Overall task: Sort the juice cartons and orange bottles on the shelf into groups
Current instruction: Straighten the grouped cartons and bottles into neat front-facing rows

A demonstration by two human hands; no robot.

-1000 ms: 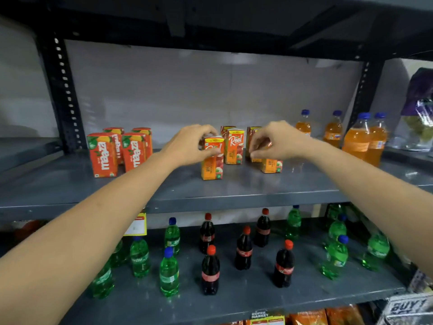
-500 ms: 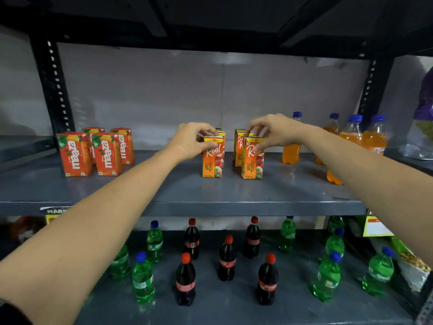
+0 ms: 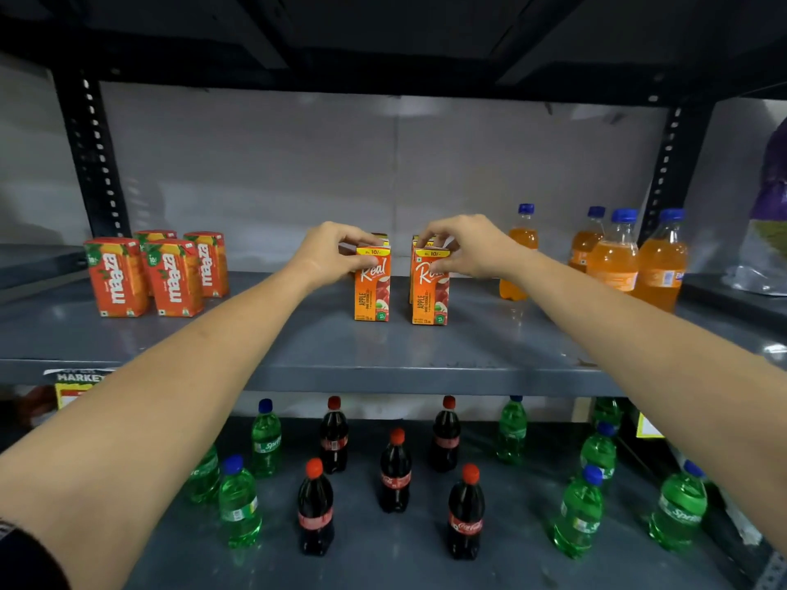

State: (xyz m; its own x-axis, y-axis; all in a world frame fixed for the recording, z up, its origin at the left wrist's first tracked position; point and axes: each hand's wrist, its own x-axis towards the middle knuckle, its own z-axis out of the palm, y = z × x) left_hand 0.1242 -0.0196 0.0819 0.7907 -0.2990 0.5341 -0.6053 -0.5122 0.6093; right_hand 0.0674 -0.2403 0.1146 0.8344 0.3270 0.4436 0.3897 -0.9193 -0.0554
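Grey shelf (image 3: 298, 355): left hand (image 3: 328, 253) pinches 1 Real carton (image 3: 372, 287), right hand (image 3: 468, 244) its neighbour (image 3: 430, 291) (2 cartons behind mostly hidden); orange bottles (image 3: 617, 257) partly overlap toward the right edge.

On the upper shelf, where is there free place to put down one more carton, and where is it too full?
The shelf is bare between the Maaza cartons and the Real cartons, and along its front edge. A narrower gap lies between the Real cartons and the orange bottles. Around both hands, left and right, it is crowded.
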